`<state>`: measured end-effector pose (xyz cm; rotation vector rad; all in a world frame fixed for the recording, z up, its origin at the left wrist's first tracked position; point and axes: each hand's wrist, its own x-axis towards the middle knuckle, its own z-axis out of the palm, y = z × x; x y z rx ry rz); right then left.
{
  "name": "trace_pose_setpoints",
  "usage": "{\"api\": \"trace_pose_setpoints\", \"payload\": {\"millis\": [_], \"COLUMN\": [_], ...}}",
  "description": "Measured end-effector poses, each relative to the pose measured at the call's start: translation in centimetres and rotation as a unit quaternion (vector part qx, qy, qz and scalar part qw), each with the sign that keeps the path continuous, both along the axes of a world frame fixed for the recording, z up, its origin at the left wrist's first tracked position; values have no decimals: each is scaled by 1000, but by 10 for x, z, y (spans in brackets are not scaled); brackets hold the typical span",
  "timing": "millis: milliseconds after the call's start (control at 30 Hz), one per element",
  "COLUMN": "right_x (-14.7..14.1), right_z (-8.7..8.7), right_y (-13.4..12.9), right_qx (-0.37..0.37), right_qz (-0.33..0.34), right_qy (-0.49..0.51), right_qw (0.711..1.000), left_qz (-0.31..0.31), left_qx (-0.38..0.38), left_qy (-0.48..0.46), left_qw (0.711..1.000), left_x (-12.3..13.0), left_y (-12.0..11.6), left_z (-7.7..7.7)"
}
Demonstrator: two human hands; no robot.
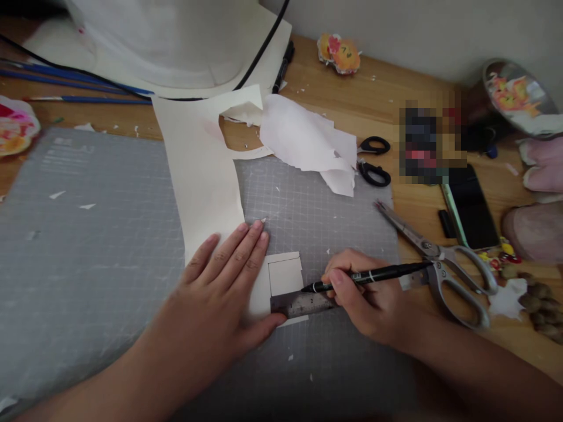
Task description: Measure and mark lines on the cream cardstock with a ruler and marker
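Note:
My left hand [229,275] lies flat with fingers stretched over a cream sheet of paper [206,170], its thumb touching the end of a metal ruler [303,303]. Black lines mark out a rectangle on the paper's right end [285,275]. In my right hand [365,296] is a black marker pen [373,275], gripped between thumb and fingers. The pen's tip meets the paper's right edge, just above the ruler. Part of the ruler is hidden under my right hand.
A grey cutting mat [109,246] covers much of the wooden table [373,88]. Metal scissors [433,258] lie to the right, near a phone [472,205]. Crumpled white paper [308,138] partly covers black-handled scissors [373,170]. A metal container [488,88] stands at the back right.

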<state>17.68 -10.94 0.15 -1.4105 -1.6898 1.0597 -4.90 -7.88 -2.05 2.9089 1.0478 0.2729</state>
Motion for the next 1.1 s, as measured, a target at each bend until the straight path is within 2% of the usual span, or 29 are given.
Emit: {"api": "trace_pose_setpoints", "payload": {"millis": [767,900,1000,1033,1100], "right_x": [0,-1,2,4,13], "right_z": [2,-6,-9,-7,-1], "right_y": [-2,-7,-7,-6,0], "right_qx": [-60,-46,-26,-19,-5], "right_qz": [-20,-68,-132,-138,-109], "right_qy": [28,100,193,204,163], "right_qw": [998,992,972,969,981], "left_qz": [-6,-6,-4,-4,-1], "left_qx": [1,8,17,20,22], "left_qy": [1,-6,-12,-15,-20], "left_qw": [1000,1000,1000,1000,1000], "left_x": [-1,0,0,0,0], "left_y": [0,1,1,1,0], "left_z": [-2,-3,-4,-5,-6]}}
